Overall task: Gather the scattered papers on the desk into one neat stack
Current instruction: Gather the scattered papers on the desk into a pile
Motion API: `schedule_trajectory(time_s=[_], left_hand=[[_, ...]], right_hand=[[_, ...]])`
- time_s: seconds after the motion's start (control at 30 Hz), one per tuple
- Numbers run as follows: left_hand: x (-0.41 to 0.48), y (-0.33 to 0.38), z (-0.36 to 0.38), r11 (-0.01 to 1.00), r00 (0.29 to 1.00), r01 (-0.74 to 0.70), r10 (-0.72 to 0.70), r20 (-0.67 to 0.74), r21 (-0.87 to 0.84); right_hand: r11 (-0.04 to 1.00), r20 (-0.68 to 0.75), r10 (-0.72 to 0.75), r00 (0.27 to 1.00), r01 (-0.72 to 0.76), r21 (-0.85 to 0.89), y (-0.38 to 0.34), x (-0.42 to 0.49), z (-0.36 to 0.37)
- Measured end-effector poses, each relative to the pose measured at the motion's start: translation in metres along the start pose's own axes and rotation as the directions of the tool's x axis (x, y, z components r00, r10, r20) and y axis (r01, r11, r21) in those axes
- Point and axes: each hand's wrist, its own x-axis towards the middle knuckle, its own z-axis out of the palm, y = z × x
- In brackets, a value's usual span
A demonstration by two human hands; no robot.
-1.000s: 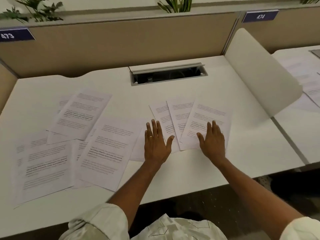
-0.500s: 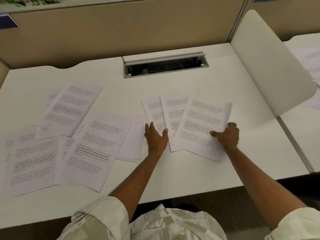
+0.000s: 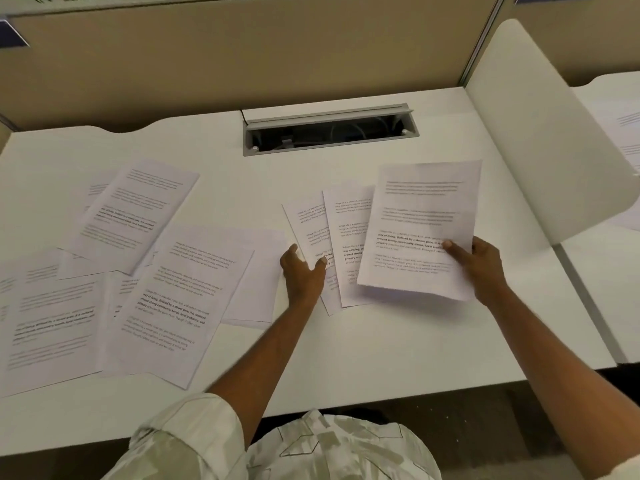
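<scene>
Printed white sheets lie scattered on the white desk [image 3: 398,341]. My right hand [image 3: 479,266] pinches the right edge of one printed sheet [image 3: 420,220] and holds it lifted off the desk, thumb on top. Two fanned sheets [image 3: 341,233] lie flat under and left of it. My left hand [image 3: 303,271] rests on the leftmost of these, thumb pressing on it and fingers curled at its left edge. Further left, several overlapping sheets [image 3: 180,299] spread across the desk, one group [image 3: 135,213] towards the back left.
An open grey cable tray [image 3: 329,129] is set into the desk at the back. A beige partition wall [image 3: 242,57] stands behind it. A white curved side divider [image 3: 540,133] rises at the right; beyond it another desk with papers [image 3: 627,126].
My right hand went from lying flat on the right sheet to gripping its edge and lifting it off the desk. My left hand curled its fingers at the leftmost fanned sheet.
</scene>
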Motion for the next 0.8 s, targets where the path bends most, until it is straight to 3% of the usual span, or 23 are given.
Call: schedule_trajectory(time_s=[0.13, 0.23, 0.37, 0.6, 0.7, 0.8], left_hand=[[0.002, -0.001, -0.005, 0.996, 1.000, 0.021, -0.022, -0.017, -0.092], [0.005, -0.004, -0.011, 0.943, 0.992, 0.124, -0.121, 0.030, -0.310], [0.006, -0.003, -0.020, 0.867, 0.978, 0.207, -0.190, 0.084, -0.454], [0.007, -0.001, -0.028, 0.828, 0.960, 0.274, -0.208, 0.185, -0.490], [0.006, -0.001, -0.032, 0.808, 0.954, 0.292, -0.204, 0.222, -0.513], [0.003, 0.001, -0.037, 0.765, 0.947, 0.314, -0.208, 0.245, -0.562]], right_hand=[[0.988, 0.031, -0.016, 0.999, 0.021, -0.156, 0.001, 0.019, 0.009], [0.914, 0.023, -0.037, 0.999, 0.043, -0.403, 0.002, 0.029, 0.028], [0.817, 0.021, -0.028, 0.999, 0.035, -0.576, 0.000, 0.033, 0.052], [0.851, 0.007, 0.133, 0.991, -0.111, -0.513, -0.015, 0.029, 0.069], [0.871, 0.024, 0.131, 0.991, -0.103, -0.481, -0.014, 0.029, 0.069], [0.938, 0.046, 0.092, 0.995, -0.071, -0.339, -0.016, 0.030, 0.067]])
